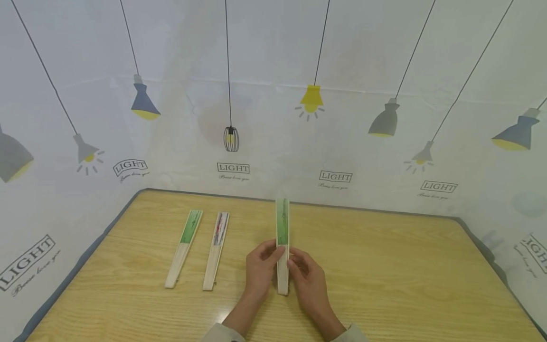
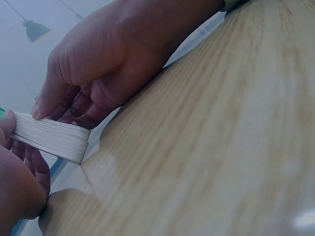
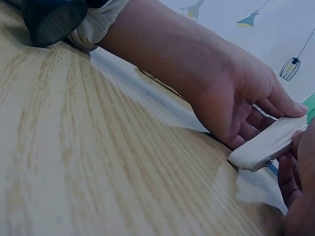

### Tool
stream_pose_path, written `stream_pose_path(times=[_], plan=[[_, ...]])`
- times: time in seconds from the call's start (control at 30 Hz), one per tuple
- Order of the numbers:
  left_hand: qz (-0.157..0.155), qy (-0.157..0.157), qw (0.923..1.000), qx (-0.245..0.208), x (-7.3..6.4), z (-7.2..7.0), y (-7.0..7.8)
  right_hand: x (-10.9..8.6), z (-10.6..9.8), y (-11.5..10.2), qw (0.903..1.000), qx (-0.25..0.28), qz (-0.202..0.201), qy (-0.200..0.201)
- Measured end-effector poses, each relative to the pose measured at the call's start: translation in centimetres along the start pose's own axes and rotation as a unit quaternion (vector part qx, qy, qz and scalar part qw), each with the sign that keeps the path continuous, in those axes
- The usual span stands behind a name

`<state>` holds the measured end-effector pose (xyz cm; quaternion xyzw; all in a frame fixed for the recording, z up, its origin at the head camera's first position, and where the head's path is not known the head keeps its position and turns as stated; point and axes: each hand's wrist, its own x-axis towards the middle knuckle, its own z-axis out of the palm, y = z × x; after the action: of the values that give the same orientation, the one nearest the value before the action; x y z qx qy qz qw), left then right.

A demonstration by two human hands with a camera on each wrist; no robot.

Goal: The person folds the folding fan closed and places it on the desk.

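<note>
Between both hands is a folded hand fan [image 1: 282, 228], its upper part green cloth and its lower part pale ribs. My left hand [image 1: 259, 266] pinches it from the left, thumb lying on the front near where cloth meets ribs. From the other side my right hand [image 1: 308, 278] holds the ribbed edge lower down with thumb and fingers. In the left wrist view the stacked ribs [image 2: 51, 136] show close up. A metal rivet [image 3: 268, 162] is visible at the narrow end in the right wrist view.
Two more folded fans lie on the wooden table [image 1: 401, 275] to the left: a green one [image 1: 191, 226] and a white one with a dark and red pattern [image 1: 220, 229]. A pale curtain printed with lamps [image 1: 273, 156] encloses the table's back and sides.
</note>
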<state>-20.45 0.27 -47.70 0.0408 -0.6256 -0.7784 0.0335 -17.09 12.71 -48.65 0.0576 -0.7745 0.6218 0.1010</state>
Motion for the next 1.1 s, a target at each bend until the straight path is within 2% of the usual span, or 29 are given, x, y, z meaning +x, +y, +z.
stream_pose_path(times=[0.33,0.43,0.53,0.67,0.73,0.9,1.1], plan=[[0.0,0.001,1.0,0.002,-0.2,0.0,0.0,0.0,0.0,0.3,0.9999,0.01,-0.006,0.0],[0.001,-0.003,1.0,0.006,-0.8,0.1,1.3,0.0,0.0,0.3,0.9999,0.013,-0.01,0.0],[0.004,-0.005,0.9999,0.015,-1.3,0.1,2.3,-0.2,0.0,-0.9,0.9998,0.018,-0.004,-0.001],[0.004,-0.002,0.9999,0.011,-0.6,0.0,0.8,-0.1,0.0,-1.1,0.9997,0.022,0.0,0.002],[0.004,0.0,0.9999,0.011,-0.1,-0.1,-0.3,0.0,0.1,-0.2,0.9996,0.026,-0.007,0.005],[0.022,0.005,0.9996,0.016,0.0,-0.1,-0.5,0.1,0.1,0.2,0.9995,0.027,-0.007,0.012],[0.021,0.003,0.9996,0.016,-0.1,-0.2,-0.3,0.2,0.1,0.3,0.9995,0.026,-0.013,0.015]])
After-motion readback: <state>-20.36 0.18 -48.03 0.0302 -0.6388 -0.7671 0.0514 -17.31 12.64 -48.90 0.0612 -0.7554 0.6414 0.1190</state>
